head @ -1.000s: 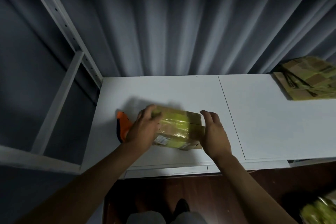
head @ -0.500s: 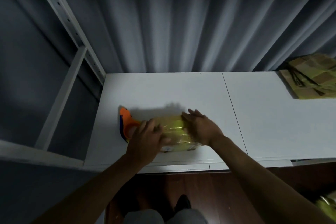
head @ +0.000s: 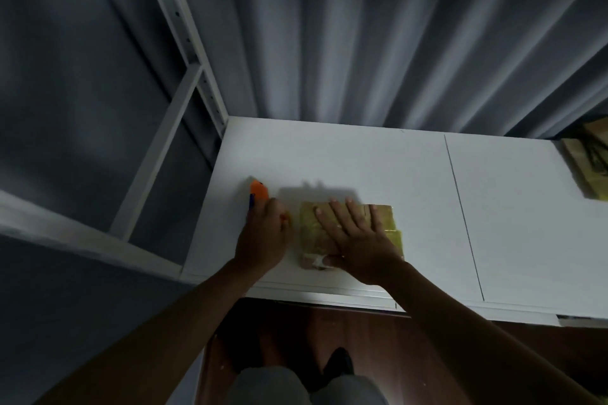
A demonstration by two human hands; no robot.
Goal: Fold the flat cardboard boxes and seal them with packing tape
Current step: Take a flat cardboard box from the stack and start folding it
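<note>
The small cardboard box point(head: 350, 233) sits near the front edge of the white table point(head: 526, 223), already glossy with tape across its top. A second ago both hands were cupped around its sides; now the right hand point(head: 353, 240) lies flat on top, palm down and fingers spread, pressing it to the table without gripping. The left hand point(head: 263, 238) has slid off the box toward nine o'clock and has come down over the orange tape dispenser point(head: 258, 191), which lies just beside the box. Its fingers look curled over the dispenser's body, though the dim light and blur mean I cannot tell whether they have closed on it. To my eye that shift says the folding on this box is finished and another strip of tape is about to go on, with the right hand holding the box steady. Over at two o'clock, well apart at the far right of the table, the stack of flat boxes point(head: 589, 164) waits untouched, so plenty of the job looks left.
</note>
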